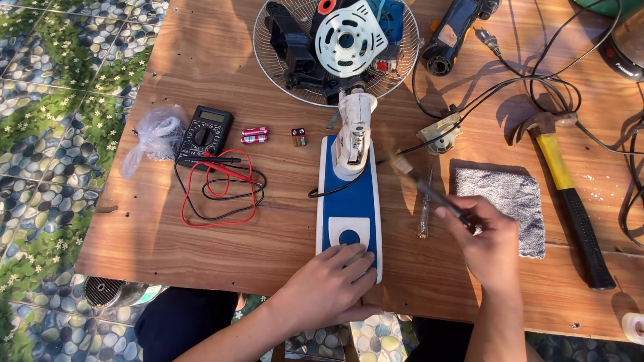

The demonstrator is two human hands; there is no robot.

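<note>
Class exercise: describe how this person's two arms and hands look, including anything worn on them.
Both forearms are bare, with no sleeves in view. The left hand and right hand wear no gloves, and no rings, watch or bracelets are visible. Strong sunlight falls on both.

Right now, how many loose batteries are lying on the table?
3. Two red cylindrical batteries lie side by side just right of the black multimeter; one darker block battery sits further right, near the blue fan base. Others could be hidden under clutter.
</note>
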